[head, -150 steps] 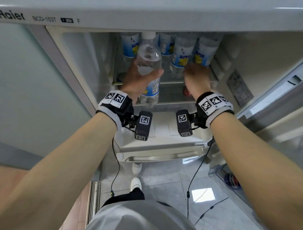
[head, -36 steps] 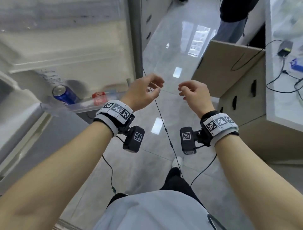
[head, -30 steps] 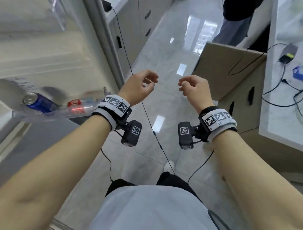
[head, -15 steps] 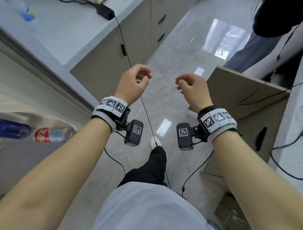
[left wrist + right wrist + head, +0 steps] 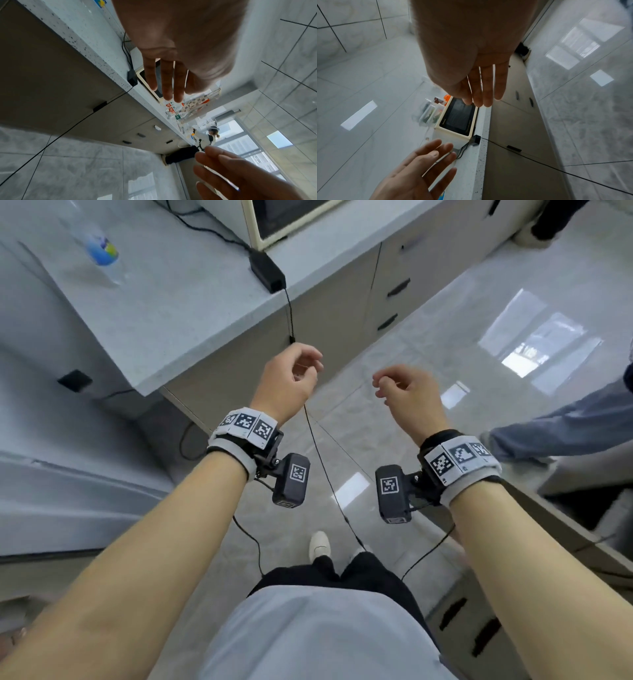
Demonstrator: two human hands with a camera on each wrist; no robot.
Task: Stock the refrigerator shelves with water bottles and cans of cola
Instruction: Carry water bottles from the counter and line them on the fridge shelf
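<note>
A clear water bottle (image 5: 101,254) with a blue and yellow label stands on the grey countertop (image 5: 178,313) at the upper left of the head view, blurred by motion. My left hand (image 5: 305,371) hangs in the air near the counter's corner, fingers loosely curled, holding nothing. My right hand (image 5: 387,385) is level with it over the floor, also empty. In the left wrist view the left hand's fingers (image 5: 168,81) reach out relaxed and the right hand (image 5: 223,169) shows below. In the right wrist view the right hand's fingers (image 5: 481,92) are likewise loose. No cans and no refrigerator shelves are in view.
A cream microwave (image 5: 284,220) and a black power adapter (image 5: 267,273) with cables sit on the counter. Drawers (image 5: 394,292) lie below it. A thin cable (image 5: 329,481) crosses between my hands. Another person's leg (image 5: 565,426) stands at the right beside a beige cabinet (image 5: 582,535).
The view has swung away from the refrigerator door with its cans toward the counter and the bottle. Both hands stayed raised and empty; five seconds ago the left held a bottle at the shelf.
</note>
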